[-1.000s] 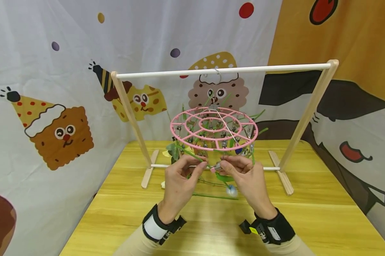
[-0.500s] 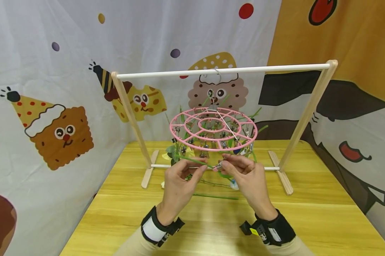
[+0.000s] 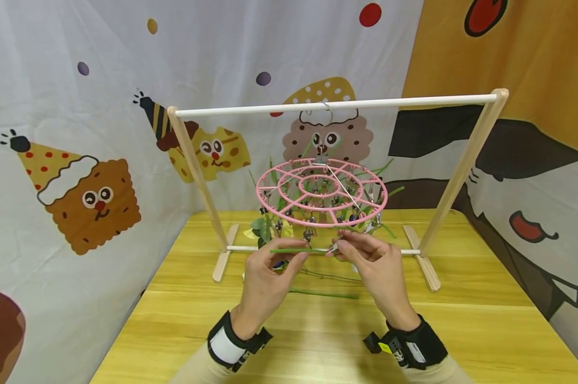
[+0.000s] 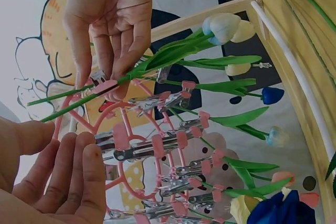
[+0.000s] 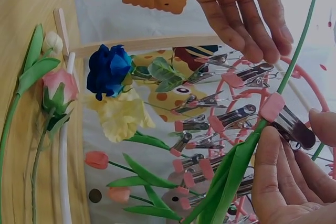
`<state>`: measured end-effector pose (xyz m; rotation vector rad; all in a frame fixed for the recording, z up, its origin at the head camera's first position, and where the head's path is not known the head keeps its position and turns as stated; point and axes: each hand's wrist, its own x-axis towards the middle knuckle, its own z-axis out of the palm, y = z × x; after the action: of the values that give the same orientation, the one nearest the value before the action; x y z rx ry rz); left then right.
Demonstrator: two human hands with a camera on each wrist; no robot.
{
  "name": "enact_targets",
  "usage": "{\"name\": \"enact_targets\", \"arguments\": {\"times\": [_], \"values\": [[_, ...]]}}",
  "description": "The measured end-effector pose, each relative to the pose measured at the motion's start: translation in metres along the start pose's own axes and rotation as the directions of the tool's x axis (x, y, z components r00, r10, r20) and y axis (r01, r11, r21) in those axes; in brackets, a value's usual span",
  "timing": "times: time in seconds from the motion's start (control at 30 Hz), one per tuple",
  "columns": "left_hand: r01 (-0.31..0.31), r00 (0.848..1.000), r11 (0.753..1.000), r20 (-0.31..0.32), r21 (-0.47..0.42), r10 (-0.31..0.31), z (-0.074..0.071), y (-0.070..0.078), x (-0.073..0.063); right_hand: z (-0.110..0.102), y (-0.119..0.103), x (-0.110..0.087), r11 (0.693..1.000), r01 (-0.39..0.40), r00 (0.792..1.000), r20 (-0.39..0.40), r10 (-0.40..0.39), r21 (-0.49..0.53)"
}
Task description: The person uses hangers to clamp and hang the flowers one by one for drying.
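Note:
My right hand (image 3: pixel 377 272) pinches a metal clip with pink tips (image 5: pixel 287 120) between thumb and fingers. The clip bites the green stem of an artificial tulip (image 4: pixel 170 59) with a pale blue and white head. Beside the stem's free end, my left hand (image 3: pixel 271 274) has its thumb and fingers apart, with nothing plainly gripped; whether the thumb touches the stem I cannot tell. Just beyond both hands hangs a pink round clip hanger (image 3: pixel 321 224), its clips holding several artificial flowers head down, among them a blue rose (image 5: pixel 109 72) and a yellow flower (image 5: pixel 121 116).
The hanger hooks over the white bar (image 3: pixel 250 110) of a wooden stand (image 3: pixel 466 170). Under it on the wooden table (image 3: pixel 313 341) lie loose flower stems (image 3: pixel 324 294), including a pink rose (image 5: pixel 59 86). A printed cloth (image 3: pixel 125 64) hangs behind.
The tulip stem has swung from a slant to nearly level in front of my left hand. Its pale head has moved out of sight behind my right hand. The hanger has turned slightly.

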<state>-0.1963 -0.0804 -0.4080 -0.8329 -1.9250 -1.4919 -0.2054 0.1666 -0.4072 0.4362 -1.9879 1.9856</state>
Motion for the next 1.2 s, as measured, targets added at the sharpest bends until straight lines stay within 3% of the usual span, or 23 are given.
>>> {"name": "enact_targets", "arguments": {"times": [0.63,0.9,1.2], "values": [[0.025,0.999,0.997,0.028,0.076,-0.027,-0.012,-0.012,-0.016,-0.01,0.002,-0.005,0.999,-0.026,0.997,-0.071,0.024,-0.025],[0.041,0.998,0.993,0.046,0.109,-0.046,-0.012,-0.018,-0.024,-0.017,0.007,-0.009,0.995,-0.04,0.995,-0.091,0.032,-0.094],[0.04,0.996,0.984,0.07,0.174,-0.053,-0.011,-0.025,-0.031,-0.023,0.006,-0.014,0.998,-0.01,0.989,-0.147,0.0,-0.067]]}}
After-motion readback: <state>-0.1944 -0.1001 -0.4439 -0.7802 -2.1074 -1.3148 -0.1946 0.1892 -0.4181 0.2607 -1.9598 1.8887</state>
